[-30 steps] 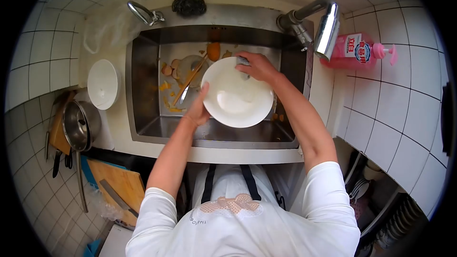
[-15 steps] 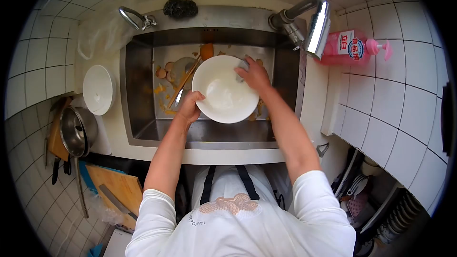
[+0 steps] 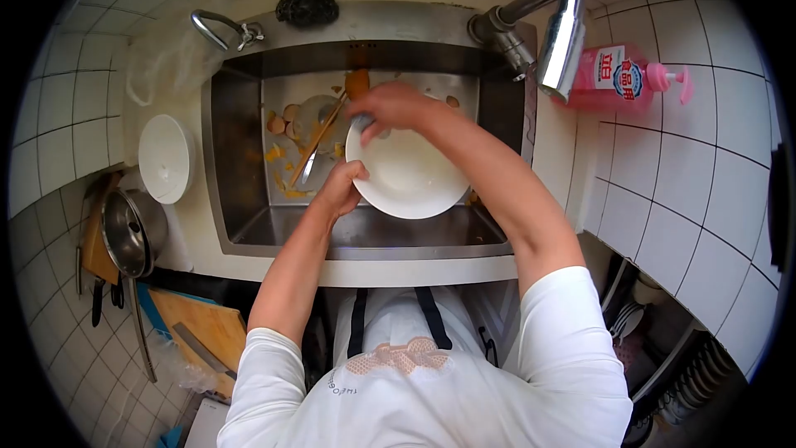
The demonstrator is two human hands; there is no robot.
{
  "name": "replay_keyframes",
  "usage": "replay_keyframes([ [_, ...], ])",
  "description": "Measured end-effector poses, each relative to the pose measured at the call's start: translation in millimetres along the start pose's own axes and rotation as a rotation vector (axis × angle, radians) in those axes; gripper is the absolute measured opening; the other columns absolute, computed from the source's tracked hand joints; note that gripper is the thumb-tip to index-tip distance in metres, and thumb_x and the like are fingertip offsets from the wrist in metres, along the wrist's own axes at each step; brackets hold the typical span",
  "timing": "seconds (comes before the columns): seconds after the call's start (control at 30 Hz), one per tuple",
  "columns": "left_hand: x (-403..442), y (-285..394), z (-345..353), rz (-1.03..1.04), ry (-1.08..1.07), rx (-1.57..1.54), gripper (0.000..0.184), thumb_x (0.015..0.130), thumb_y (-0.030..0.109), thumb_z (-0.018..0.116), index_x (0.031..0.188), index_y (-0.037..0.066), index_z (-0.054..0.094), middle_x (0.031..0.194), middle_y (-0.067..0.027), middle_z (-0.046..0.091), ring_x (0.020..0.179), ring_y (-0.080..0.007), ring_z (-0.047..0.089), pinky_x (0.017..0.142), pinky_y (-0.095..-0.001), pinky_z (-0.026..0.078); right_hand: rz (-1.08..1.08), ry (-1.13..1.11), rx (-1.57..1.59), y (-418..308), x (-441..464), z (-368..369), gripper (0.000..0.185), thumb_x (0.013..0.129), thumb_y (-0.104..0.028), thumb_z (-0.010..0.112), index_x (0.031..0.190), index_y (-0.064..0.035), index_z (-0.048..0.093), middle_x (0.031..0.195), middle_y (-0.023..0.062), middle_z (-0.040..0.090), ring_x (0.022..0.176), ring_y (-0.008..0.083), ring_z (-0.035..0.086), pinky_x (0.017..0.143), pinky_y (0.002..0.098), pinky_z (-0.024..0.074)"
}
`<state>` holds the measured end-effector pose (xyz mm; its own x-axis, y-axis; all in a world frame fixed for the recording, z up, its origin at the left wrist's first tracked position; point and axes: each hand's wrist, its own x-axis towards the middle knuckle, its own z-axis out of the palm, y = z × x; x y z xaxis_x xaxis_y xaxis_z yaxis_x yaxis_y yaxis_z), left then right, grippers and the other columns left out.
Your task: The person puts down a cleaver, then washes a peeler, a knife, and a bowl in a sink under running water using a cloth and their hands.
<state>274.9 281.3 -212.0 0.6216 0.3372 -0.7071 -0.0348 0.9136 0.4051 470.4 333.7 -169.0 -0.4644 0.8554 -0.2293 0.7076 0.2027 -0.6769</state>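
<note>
A large white bowl point(image 3: 417, 178) is held tilted over the steel sink point(image 3: 274, 238). My left hand point(image 3: 342, 187) is closed on its near left rim, thumb on the inside. At the bowl's far left rim, my right hand point(image 3: 390, 108) presses a small grey scrubber point(image 3: 362, 123) against it; the fingers are partly blurred. To the left of the bowl, on the sink floor, lie chopsticks point(image 3: 318, 141), a shiny metal utensil point(image 3: 308, 169), eggshells point(image 3: 278, 123) and yellow-orange food scraps point(image 3: 275, 153). An orange piece point(image 3: 356, 83) rests near the back wall.
A chrome faucet point(image 3: 518, 37) rises at the back right, beside a pink soap pump bottle point(image 3: 618, 79). On the left counter are a white bowl point(image 3: 166, 159) and a clear plastic bag point(image 3: 170, 66). A dark scouring pad point(image 3: 307, 8) sits behind the sink; a steel pan point(image 3: 126, 232) hangs at left.
My right hand has swept with the scrubber from the bowl's right side to its far left rim. The bowl has shifted slightly right in view, with my left hand still on it.
</note>
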Motion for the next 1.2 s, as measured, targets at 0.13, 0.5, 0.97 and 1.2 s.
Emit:
replay_keyframes([
  [0.13, -6.6, -2.3, -0.9, 0.015, -0.027, -0.02, 0.051, 0.062, 0.009, 0.048, 0.11, -0.005, 0.047, 0.102, -0.0144, 0.057, 0.093, -0.0257, 0.057, 0.085, -0.0366, 0.045, -0.039, -0.051, 0.034, 7.7, -5.8, 0.3, 0.049, 0.067, -0.04, 0.068, 0.106, -0.0124, 0.057, 0.099, 0.0082, 0.062, 0.094, 0.0291, 0.057, 0.076, 0.0373, 0.0448],
  [0.5, -3.3, -24.6, 12.8, 0.237, 0.12, 0.006, 0.06, 0.059, 0.007, 0.045, 0.119, -0.002, 0.041, 0.109, -0.0121, 0.053, 0.102, -0.024, 0.051, 0.087, -0.0333, 0.043, 1.036, 0.674, 0.403, 46.6, -114.4, 123.7, 0.052, 0.071, -0.04, 0.064, 0.102, 0.0012, 0.055, 0.091, 0.0198, 0.062, 0.086, 0.032, 0.06, 0.076, 0.0383, 0.0463],
  [0.97, -10.3, 22.7, 2.0, -0.031, -0.124, 0.012, 0.062, 0.078, 0.039, 0.06, 0.125, 0.003, 0.04, 0.122, -0.0127, 0.049, 0.111, -0.0222, 0.048, 0.095, -0.0352, 0.037, 0.153, 0.235, 0.185, 44.5, -36.4, -1.4, 0.041, 0.065, -0.038, 0.07, 0.094, -0.012, 0.06, 0.08, 0.0112, 0.062, 0.079, 0.0311, 0.059, 0.068, 0.0372, 0.0456],
  [1.2, 6.5, 64.7, -9.9, -0.239, -0.29, 0.154, 0.049, 0.077, 0.026, 0.059, 0.117, 0.0, 0.048, 0.108, -0.0127, 0.058, 0.098, -0.0212, 0.056, 0.087, -0.0319, 0.044, -0.062, 0.072, 0.118, 15.2, -13.8, -18.0, 0.038, 0.063, -0.031, 0.073, 0.092, -0.0094, 0.061, 0.081, 0.0121, 0.062, 0.076, 0.029, 0.059, 0.067, 0.0358, 0.0453],
])
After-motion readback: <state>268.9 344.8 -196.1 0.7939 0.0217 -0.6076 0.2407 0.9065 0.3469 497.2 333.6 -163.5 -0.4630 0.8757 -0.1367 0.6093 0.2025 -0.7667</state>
